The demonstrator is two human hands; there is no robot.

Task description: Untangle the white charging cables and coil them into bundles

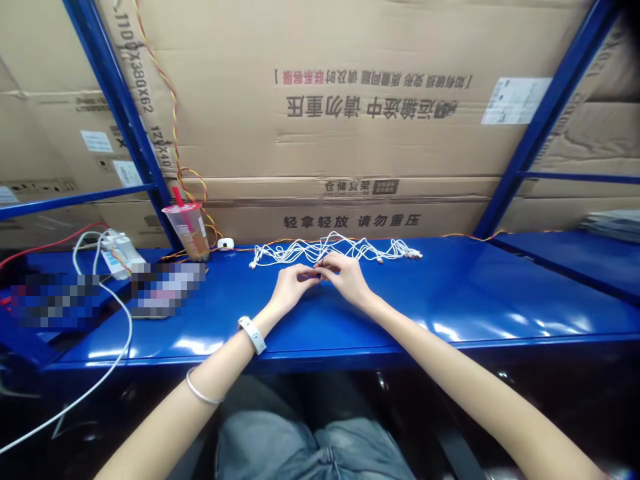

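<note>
Several white charging cables (373,250) lie in a long, loosely tangled row across the blue shelf (450,293), with connector ends at both sides. My left hand (293,288) and my right hand (345,275) meet just in front of the middle of this row. Both have thumb and fingers pinched together, fingertips nearly touching. Something small and dark may be between them, but it is too small to make out. Whether the fingertips touch the cables behind them cannot be seen clearly.
At the left stand a drink cup (187,230) with a red straw, a small white case (225,244), and a white power strip (120,253). A blurred phone-like item (167,291) lies in front. Blue posts (540,113) frame a cardboard wall (350,153) behind.
</note>
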